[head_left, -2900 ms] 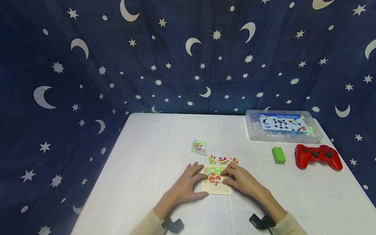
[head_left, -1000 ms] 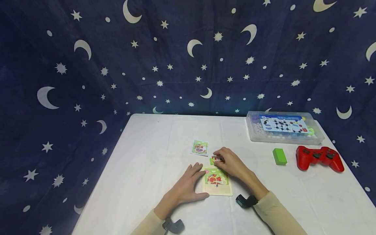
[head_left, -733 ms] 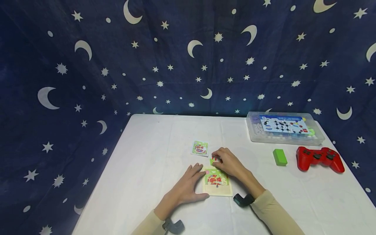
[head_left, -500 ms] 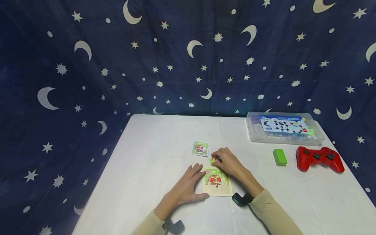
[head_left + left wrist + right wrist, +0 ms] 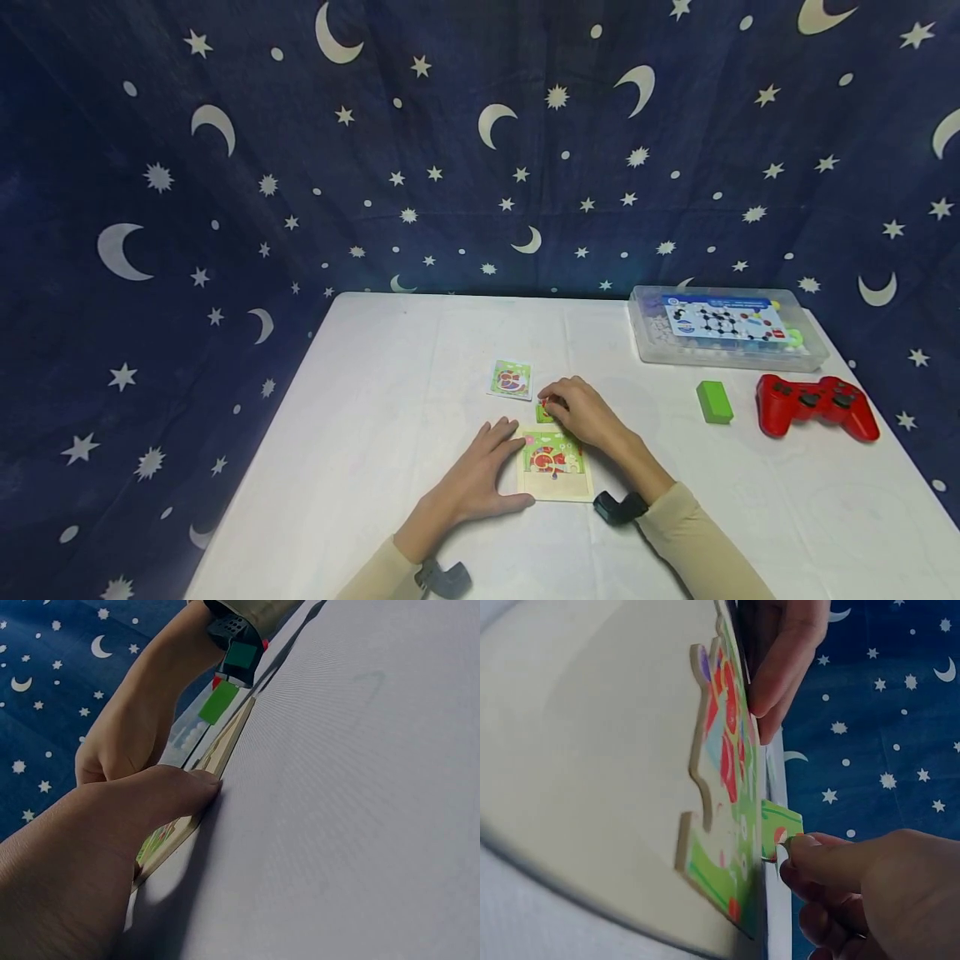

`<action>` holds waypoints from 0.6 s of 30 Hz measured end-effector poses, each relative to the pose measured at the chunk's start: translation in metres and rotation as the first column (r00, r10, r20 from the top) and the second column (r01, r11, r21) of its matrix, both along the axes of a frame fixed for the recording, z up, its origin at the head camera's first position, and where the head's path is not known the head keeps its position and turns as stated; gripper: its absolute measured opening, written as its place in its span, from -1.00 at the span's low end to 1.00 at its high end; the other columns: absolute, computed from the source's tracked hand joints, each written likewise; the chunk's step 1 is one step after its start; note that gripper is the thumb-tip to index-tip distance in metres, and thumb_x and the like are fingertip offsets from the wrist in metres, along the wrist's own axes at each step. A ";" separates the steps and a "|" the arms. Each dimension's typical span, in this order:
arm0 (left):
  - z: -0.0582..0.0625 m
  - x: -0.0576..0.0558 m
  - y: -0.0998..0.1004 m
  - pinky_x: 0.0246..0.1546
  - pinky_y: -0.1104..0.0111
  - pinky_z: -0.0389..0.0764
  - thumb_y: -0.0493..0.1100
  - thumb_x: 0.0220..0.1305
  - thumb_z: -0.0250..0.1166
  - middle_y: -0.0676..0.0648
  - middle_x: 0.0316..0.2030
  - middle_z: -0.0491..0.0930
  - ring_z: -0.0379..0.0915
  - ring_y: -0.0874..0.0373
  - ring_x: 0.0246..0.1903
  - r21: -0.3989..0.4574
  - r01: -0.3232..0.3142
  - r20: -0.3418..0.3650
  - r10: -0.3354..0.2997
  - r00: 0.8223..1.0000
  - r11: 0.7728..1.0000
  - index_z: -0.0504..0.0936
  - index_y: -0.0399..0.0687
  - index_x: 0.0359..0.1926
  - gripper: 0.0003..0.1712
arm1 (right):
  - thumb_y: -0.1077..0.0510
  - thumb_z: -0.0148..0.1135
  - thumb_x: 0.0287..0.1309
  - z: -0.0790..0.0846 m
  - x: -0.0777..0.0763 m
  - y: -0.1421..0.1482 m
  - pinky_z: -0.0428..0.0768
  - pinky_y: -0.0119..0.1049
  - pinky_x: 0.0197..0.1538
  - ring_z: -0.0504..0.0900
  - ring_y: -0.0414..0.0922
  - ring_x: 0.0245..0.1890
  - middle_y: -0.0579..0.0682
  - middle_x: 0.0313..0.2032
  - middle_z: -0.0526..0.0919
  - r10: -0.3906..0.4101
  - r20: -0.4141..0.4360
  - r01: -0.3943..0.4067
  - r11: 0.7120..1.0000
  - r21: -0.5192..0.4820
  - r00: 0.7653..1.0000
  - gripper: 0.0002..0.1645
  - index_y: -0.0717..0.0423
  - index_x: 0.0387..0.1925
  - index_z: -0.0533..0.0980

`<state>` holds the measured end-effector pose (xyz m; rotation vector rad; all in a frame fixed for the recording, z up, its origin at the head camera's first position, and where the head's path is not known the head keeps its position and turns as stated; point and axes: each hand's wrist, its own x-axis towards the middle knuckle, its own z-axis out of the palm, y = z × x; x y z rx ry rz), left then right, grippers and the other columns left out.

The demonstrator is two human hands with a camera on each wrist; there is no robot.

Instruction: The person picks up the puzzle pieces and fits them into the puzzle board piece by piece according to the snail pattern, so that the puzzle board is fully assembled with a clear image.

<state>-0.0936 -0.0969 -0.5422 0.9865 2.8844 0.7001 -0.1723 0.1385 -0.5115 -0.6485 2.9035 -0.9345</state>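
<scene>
A pale wooden puzzle board (image 5: pixel 555 489) lies on the white table; joined jigsaw pieces (image 5: pixel 551 457) with a red and green picture fill its far part, and the near strip is bare wood. My left hand (image 5: pixel 480 475) rests along the board's left side, fingers spread and thumb (image 5: pixel 199 784) at the rim. Just beyond the far edge, my right hand (image 5: pixel 588 415) pinches a small green and red puzzle piece (image 5: pixel 781 817) between thumb and index finger. In the head view that hand partly hides the loose pieces there.
A printed picture card (image 5: pixel 512 379) lies behind the board. To the right are a green block (image 5: pixel 714 402), a red game controller (image 5: pixel 816 406) and a clear plastic box (image 5: pixel 727 325) with a labelled lid. A dark star-and-moon cloth (image 5: pixel 450 150) hangs behind the table.
My right hand has moved from the joined pieces on the board to the loose pieces beyond it, where it pinches one. Lately it barely shifts. My left hand stays by the board.
</scene>
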 end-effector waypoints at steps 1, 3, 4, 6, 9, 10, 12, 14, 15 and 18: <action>0.000 0.000 0.000 0.61 0.14 0.06 0.43 0.10 0.32 -0.06 0.51 0.23 0.03 0.00 0.55 -0.002 -0.001 0.002 0.001 1.000 1.000 0.43 0.01 0.39 -0.05 | 0.18 0.32 0.25 0.000 0.000 0.000 0.53 -0.25 -0.15 0.49 -0.20 -0.25 -0.12 -0.29 0.69 -0.002 0.002 0.002 1.000 -0.005 1.000 -0.77 0.10 -0.07 0.68; 0.000 0.000 0.000 0.61 0.14 0.06 0.43 0.10 0.32 -0.06 0.51 0.23 0.03 0.00 0.55 -0.005 -0.002 0.004 0.003 1.000 1.000 0.43 0.00 0.39 -0.05 | 0.18 0.31 0.26 0.002 0.001 0.001 0.54 -0.24 -0.13 0.51 -0.19 -0.24 -0.11 -0.25 0.71 -0.011 0.008 0.011 1.000 -0.022 1.000 -0.78 0.07 -0.06 0.69; 0.000 0.000 0.000 0.61 0.15 0.06 0.43 0.10 0.32 -0.06 0.51 0.23 0.03 0.00 0.56 -0.006 -0.003 0.005 0.003 1.000 1.000 0.43 0.00 0.39 -0.04 | 0.18 0.31 0.27 0.002 0.002 0.002 0.55 -0.23 -0.12 0.53 -0.19 -0.22 -0.10 -0.23 0.72 -0.012 -0.001 0.012 1.000 -0.026 1.000 -0.78 0.07 -0.06 0.68; 0.000 0.000 0.001 0.61 0.15 0.06 0.43 0.10 0.32 -0.06 0.51 0.23 0.03 0.00 0.55 -0.007 -0.003 0.003 0.003 1.000 1.000 0.43 -0.01 0.39 -0.04 | 0.18 0.31 0.26 0.003 0.004 0.003 0.56 -0.22 -0.12 0.55 -0.19 -0.22 -0.07 -0.19 0.74 -0.013 -0.017 0.012 0.999 -0.049 1.000 -0.78 0.06 -0.06 0.68; 0.000 0.000 0.001 0.61 0.15 0.06 0.43 0.09 0.32 -0.07 0.50 0.23 0.04 0.00 0.55 -0.005 -0.004 0.000 0.004 1.000 1.000 0.44 -0.01 0.38 -0.04 | 0.20 0.30 0.27 0.004 0.008 0.005 0.56 -0.28 -0.18 0.55 -0.22 -0.29 -0.05 -0.19 0.75 -0.009 -0.033 0.006 0.995 -0.095 0.999 -0.78 0.08 -0.06 0.67; 0.000 0.000 0.001 0.61 0.15 0.06 0.42 0.09 0.32 -0.07 0.50 0.24 0.04 0.00 0.55 -0.004 -0.003 -0.001 0.003 1.000 1.000 0.44 -0.02 0.38 -0.04 | 0.20 0.30 0.27 0.005 0.009 0.005 0.56 -0.31 -0.21 0.54 -0.24 -0.32 -0.06 -0.22 0.74 -0.008 -0.036 0.004 0.995 -0.104 0.999 -0.78 0.09 -0.06 0.67; -0.001 0.000 0.001 0.61 0.15 0.06 0.42 0.09 0.33 -0.07 0.50 0.24 0.04 0.00 0.55 -0.001 -0.003 -0.002 0.003 1.000 1.000 0.44 -0.02 0.38 -0.04 | 0.20 0.30 0.27 0.006 0.011 0.006 0.55 -0.38 -0.26 0.51 -0.28 -0.37 -0.10 -0.27 0.72 -0.005 -0.029 0.002 0.993 -0.118 1.000 -0.78 0.09 -0.05 0.66; -0.001 0.000 0.001 0.61 0.15 0.06 0.42 0.09 0.33 -0.07 0.50 0.24 0.04 0.00 0.55 0.000 -0.003 -0.004 0.003 1.000 1.000 0.44 -0.02 0.38 -0.04 | 0.20 0.30 0.27 0.007 0.014 0.007 0.56 -0.41 -0.27 0.51 -0.30 -0.38 -0.13 -0.29 0.71 0.003 -0.012 -0.004 0.992 -0.124 1.000 -0.78 0.09 -0.05 0.66; -0.001 0.000 0.001 0.61 0.15 0.06 0.42 0.09 0.33 -0.07 0.50 0.24 0.05 0.00 0.55 0.000 -0.002 -0.007 0.002 1.000 1.000 0.44 -0.02 0.38 -0.04 | 0.21 0.30 0.27 0.008 0.015 0.007 0.57 -0.41 -0.27 0.51 -0.31 -0.37 -0.14 -0.30 0.70 0.006 -0.006 -0.007 0.992 -0.124 1.000 -0.78 0.09 -0.05 0.66; -0.002 0.000 0.000 0.61 0.14 0.06 0.41 0.08 0.34 -0.07 0.50 0.24 0.05 0.00 0.55 0.000 0.000 -0.012 0.000 1.000 1.000 0.44 -0.02 0.38 -0.04 | 0.20 0.31 0.26 0.009 0.021 0.007 0.62 -0.39 -0.21 0.55 -0.32 -0.33 -0.16 -0.28 0.71 0.020 0.014 -0.018 0.992 -0.127 1.000 -0.78 0.08 -0.07 0.66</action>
